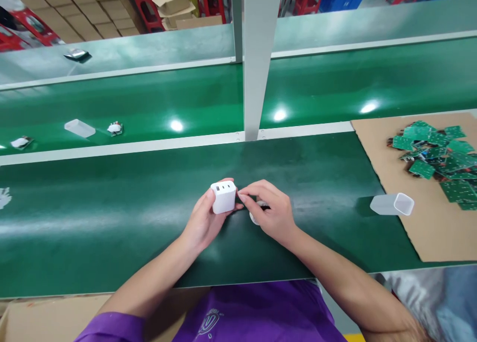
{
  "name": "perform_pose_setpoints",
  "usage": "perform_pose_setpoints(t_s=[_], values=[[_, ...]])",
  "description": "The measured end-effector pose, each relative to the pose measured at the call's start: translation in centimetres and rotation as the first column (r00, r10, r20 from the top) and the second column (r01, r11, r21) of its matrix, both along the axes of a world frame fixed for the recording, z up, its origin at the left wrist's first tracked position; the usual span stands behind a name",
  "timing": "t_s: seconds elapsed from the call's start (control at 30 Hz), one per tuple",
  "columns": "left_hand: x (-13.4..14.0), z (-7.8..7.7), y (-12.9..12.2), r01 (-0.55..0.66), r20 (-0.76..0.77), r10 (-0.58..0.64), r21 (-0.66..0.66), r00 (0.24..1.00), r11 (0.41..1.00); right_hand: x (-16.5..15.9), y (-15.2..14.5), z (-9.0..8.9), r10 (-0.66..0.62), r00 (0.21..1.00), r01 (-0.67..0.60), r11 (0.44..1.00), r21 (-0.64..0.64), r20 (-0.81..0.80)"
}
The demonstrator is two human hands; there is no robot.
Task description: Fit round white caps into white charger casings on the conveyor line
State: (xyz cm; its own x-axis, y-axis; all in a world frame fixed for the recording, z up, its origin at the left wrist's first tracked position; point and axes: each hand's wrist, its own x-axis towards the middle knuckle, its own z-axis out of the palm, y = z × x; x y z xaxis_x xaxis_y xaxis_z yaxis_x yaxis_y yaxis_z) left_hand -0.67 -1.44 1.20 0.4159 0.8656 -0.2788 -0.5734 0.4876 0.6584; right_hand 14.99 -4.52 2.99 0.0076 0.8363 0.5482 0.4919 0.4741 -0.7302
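A white wall charger (224, 198) with several port openings on its top face is gripped in my left hand (206, 214), thumb in front and fingers behind. Close to its right side, my right hand (274, 210) has thumb and index finger pinched together. What that pinch holds, if anything, is too small to make out. Below the pinch, a white rounded thing (255, 220) shows partly, mostly covered by my right hand; whether the hand holds it or it lies on the bench I cannot tell. Both hands are above the dark green bench (122, 208).
Cardboard (439, 238) at the right carries a pile of green circuit boards (458, 158). A translucent white sleeve (387, 204) lies at its left edge. Beyond a metal post (257, 59), a green belt (149, 103) carries another sleeve (79, 128) and small white-topped assemblies (115, 128).
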Motion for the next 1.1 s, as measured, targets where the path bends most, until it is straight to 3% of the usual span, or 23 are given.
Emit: perform_pose_setpoints(t_s=[0.23,0.67,0.87,1.1], values=[[0.3,-0.6,-0.2,0.021,-0.081,-0.008,0.155,0.997,0.988,0.3,0.0,0.3,-0.06,0.998,0.059,0.995,0.077,0.017],[0.3,-1.6,-0.4,0.022,-0.13,0.027,0.361,0.991,0.932,0.8,0.1,0.2,-0.192,0.952,0.103,0.934,0.343,0.237],[0.1,-2.1,-0.3,0.022,-0.156,0.052,0.437,0.986,0.899,0.9,0.0,0.1,-0.223,0.934,0.118,0.93,0.349,0.279],[0.0,-2.2,-0.5,-0.052,-0.204,0.173,0.491,0.964,0.87,0.2,-0.4,-0.2,-0.198,0.962,0.133,0.943,0.305,0.191]])
